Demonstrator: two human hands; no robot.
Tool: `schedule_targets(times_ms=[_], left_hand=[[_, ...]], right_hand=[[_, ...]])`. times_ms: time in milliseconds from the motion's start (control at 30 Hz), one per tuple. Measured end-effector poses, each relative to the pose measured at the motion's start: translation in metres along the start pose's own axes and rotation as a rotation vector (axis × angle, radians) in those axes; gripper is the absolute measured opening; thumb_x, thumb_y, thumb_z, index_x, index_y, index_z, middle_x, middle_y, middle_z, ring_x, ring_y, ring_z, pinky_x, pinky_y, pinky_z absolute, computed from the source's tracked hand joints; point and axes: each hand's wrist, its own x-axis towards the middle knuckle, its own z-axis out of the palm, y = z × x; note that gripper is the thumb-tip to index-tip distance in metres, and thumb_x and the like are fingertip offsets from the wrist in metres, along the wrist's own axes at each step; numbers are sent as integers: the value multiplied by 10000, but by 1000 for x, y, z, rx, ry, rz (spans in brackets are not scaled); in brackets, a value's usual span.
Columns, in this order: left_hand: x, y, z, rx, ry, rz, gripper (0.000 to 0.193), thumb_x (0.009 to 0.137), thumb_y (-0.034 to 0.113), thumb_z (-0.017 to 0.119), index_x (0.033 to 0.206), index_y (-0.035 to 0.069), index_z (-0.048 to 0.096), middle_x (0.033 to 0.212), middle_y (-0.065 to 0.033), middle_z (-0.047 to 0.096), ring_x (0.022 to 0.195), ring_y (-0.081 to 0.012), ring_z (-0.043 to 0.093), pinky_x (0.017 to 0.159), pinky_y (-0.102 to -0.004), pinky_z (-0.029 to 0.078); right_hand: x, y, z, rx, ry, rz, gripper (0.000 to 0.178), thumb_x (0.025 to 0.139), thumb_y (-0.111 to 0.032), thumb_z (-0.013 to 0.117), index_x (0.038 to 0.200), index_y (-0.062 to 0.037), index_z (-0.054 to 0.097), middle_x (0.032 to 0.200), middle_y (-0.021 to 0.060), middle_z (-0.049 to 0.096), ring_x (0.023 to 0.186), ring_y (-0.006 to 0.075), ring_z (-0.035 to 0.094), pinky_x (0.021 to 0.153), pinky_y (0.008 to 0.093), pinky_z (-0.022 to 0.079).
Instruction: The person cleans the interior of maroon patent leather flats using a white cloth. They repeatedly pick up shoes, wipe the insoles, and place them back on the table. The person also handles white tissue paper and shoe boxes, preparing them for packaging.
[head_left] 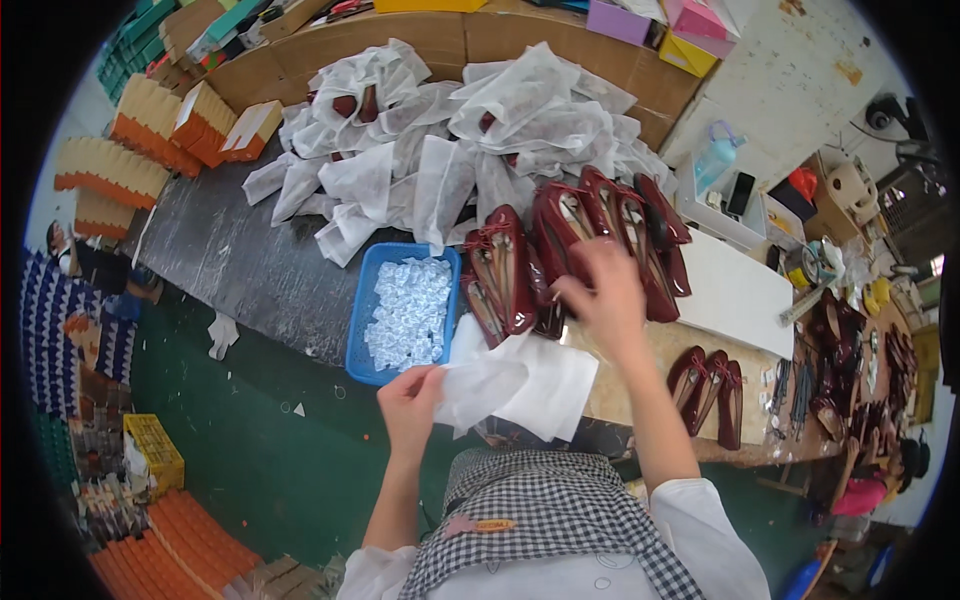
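Observation:
My left hand (411, 396) pinches the edge of a thin white shoe bag (482, 388), which hangs over a stack of similar white pieces (552, 385) at the table's near edge. Over the dark red ballet flats (562, 222) in the middle, my right hand (603, 283) reaches out with its fingers apart and slightly blurred. Whether it touches a shoe I cannot tell. A pair of the flats (500, 268) with bows stands just left of it. Beside my left hand is a blue plastic basket (354, 345) filled with small clear packets (408, 312).
Wrapped shoes in white bags (400, 180) are heaped along the far side. More red flats (708, 385) stand to the right, near a white board (735, 295). Orange-and-tan boxes (200, 120) are stacked at the far left. A bottle (718, 160) stands at the back right.

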Motion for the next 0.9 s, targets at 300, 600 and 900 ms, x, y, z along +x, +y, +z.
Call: schedule_targets(times_ms=[300, 600, 900], left_hand=[[76, -2, 21, 406, 17, 187, 200, 841, 215, 653, 927, 50, 726, 613, -105, 595, 543, -145, 531, 545, -272, 406], [1, -1, 48, 643, -135, 982, 279, 759, 133, 661, 1029, 197, 687, 670, -27, 563, 525, -179, 562, 479, -308, 451], [9, -47, 42, 413, -336, 270, 188, 826, 31, 630, 1006, 39, 686, 836, -117, 678, 671, -169, 652, 624, -269, 516]], right_hand=[[-23, 28, -35, 460, -240, 196, 384, 784, -116, 672, 1156, -40, 613, 1130, 136, 634, 923, 294, 592, 868, 365, 451], [-44, -52, 35, 1291, -521, 810, 359, 907, -157, 579, 1229, -1, 546, 1159, 57, 594, 990, 100, 564, 873, 275, 456], [27, -22, 45, 1085, -454, 249, 378, 937, -174, 532, 1258, 26, 530, 1201, 93, 607, 1123, 186, 551, 971, 302, 406]])
